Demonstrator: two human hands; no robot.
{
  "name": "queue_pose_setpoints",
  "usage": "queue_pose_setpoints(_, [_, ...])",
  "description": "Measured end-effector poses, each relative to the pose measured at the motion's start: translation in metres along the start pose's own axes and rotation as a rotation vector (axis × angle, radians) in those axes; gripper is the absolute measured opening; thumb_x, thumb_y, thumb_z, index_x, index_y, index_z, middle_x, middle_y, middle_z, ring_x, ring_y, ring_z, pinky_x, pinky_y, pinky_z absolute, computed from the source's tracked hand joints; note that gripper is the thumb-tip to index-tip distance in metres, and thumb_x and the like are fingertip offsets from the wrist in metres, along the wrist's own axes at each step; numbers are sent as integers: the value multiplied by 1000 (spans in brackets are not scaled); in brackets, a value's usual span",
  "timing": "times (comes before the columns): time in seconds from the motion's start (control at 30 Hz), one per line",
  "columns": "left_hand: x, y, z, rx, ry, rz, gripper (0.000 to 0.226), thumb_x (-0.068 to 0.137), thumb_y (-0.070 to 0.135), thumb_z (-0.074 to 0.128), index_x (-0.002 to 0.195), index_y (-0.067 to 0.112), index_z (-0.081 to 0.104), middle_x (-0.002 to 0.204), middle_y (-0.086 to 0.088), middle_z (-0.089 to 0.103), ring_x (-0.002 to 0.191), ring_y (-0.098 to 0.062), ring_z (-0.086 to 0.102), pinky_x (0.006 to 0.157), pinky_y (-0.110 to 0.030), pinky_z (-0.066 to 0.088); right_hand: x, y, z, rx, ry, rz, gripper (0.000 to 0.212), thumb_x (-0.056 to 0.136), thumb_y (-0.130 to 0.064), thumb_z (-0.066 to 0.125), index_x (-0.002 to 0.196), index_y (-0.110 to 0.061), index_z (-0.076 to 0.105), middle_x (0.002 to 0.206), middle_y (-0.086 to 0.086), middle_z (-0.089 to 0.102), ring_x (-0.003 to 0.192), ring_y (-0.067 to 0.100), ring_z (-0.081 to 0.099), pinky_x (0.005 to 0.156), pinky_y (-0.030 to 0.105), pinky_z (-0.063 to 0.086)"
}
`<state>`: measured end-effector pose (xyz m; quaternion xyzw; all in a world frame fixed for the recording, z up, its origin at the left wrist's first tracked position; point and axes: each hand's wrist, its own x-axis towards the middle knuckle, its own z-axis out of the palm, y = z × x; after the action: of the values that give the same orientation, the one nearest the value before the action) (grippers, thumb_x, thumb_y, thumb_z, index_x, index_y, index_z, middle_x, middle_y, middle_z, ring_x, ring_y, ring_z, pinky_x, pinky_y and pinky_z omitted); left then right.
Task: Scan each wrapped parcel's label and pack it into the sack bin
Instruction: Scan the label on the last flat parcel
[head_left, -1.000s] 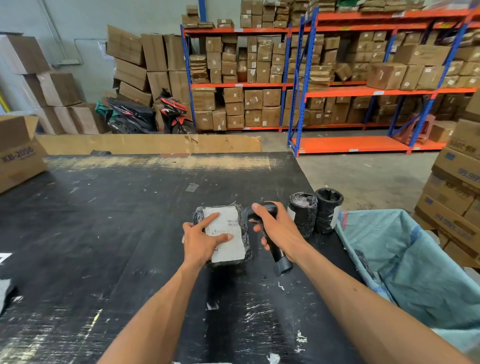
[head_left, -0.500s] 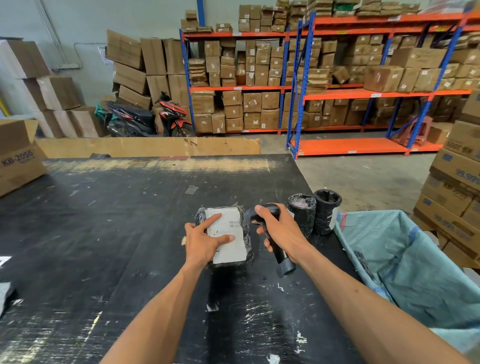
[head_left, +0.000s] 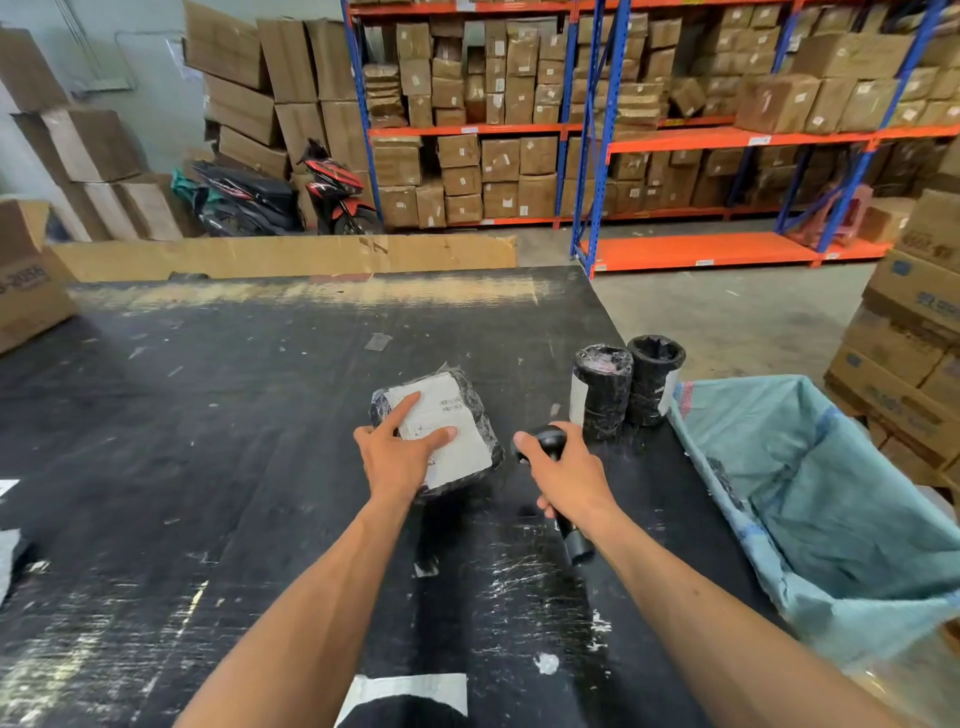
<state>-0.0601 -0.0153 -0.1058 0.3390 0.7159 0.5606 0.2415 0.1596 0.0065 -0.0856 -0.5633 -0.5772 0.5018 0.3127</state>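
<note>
A black-wrapped parcel (head_left: 457, 431) with a white label on top lies in the middle of the black table (head_left: 208, 415). My left hand (head_left: 397, 454) rests on its near left side, forefinger and thumb laid straight across the label. My right hand (head_left: 569, 475) grips a black handheld scanner (head_left: 550, 441) just right of the parcel, its head pointing away from me and its handle end sticking out below my wrist. Two upright black-wrapped cylindrical parcels (head_left: 602, 389) (head_left: 652, 376) stand at the table's right edge. The blue-green sack bin (head_left: 831, 493) gapes open beside the table on the right.
Another white-labelled parcel (head_left: 410, 696) lies at the table's near edge. A cardboard box (head_left: 26, 280) sits on the far left corner. Stacked cartons (head_left: 914, 353) stand right of the sack. Shelving with boxes and a parked scooter (head_left: 332, 192) lie beyond the table.
My right hand has drawn the scanner back and to the right, away from the parcel. The left hand stays on the label, and the parcel has turned slightly.
</note>
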Motion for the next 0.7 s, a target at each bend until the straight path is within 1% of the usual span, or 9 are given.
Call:
queue_pose_setpoints(0.13, [1,-9,2,-41,40,-40,73,55,41,98,122,49,69,118,0,37,105,-21,61,99,-40,55,-10,36,14,-73,3,38,61,94,-59,66,142,-31,40,104,8,69,54,20,62,46,31,57])
queue_pose_setpoints(0.23, [4,-15,3,-48,43,-48,73,48,47,98,113,58,68,117,2,37,104,-24,64,93,-45,58,-9,48,17,-126,6,64,66,90,-66,65,142,-35,39,108,12,68,68,25,67,46,28,56])
queue_pose_setpoints(0.37, [2,-16,4,-50,28,-42,71,46,49,98,109,61,67,122,1,38,109,-24,63,98,-43,56,-5,55,18,-176,9,92,69,86,-71,63,141,-37,38,109,9,67,81,31,73,49,32,61])
queue_pose_setpoints(0.47, [0,-14,5,-48,4,-40,70,45,50,99,108,61,68,123,0,38,113,-25,62,100,-42,55,-4,52,16,-188,7,107,62,93,-65,62,140,-32,39,105,7,68,65,24,72,50,35,63])
queue_pose_setpoints(0.53, [-3,-11,6,-51,-19,-45,69,49,46,99,110,59,69,122,0,38,113,-23,60,101,-41,54,-3,51,14,-202,-9,129,61,94,-65,60,139,-30,39,103,5,70,57,23,72,57,40,66])
queue_pose_setpoints(0.57, [-3,-10,7,-55,-28,-45,69,52,44,99,112,57,69,122,0,38,113,-22,59,102,-41,54,-3,50,12,-240,-19,133,64,93,-69,57,138,-29,38,103,5,71,62,25,74,63,43,67])
queue_pose_setpoints(0.63, [-5,-6,10,-60,-37,-39,69,56,40,98,117,53,69,123,-1,38,113,-21,58,102,-40,53,-5,49,8,-486,-8,105,75,89,-81,47,143,-29,35,116,6,70,93,33,76,86,44,61])
queue_pose_setpoints(0.67, [-5,-3,11,-59,-38,-35,70,56,40,98,118,52,69,123,-2,39,112,-21,59,101,-40,54,-5,48,5,-622,20,77,81,90,-83,42,148,-28,33,127,9,66,110,36,70,94,43,53])
queue_pose_setpoints(0.7, [-4,0,12,-67,-40,-34,70,55,42,99,118,52,69,124,-2,41,110,-21,60,99,-39,55,-6,45,1,-692,61,39,84,91,-84,39,152,-27,30,137,12,60,122,36,62,98,44,47])
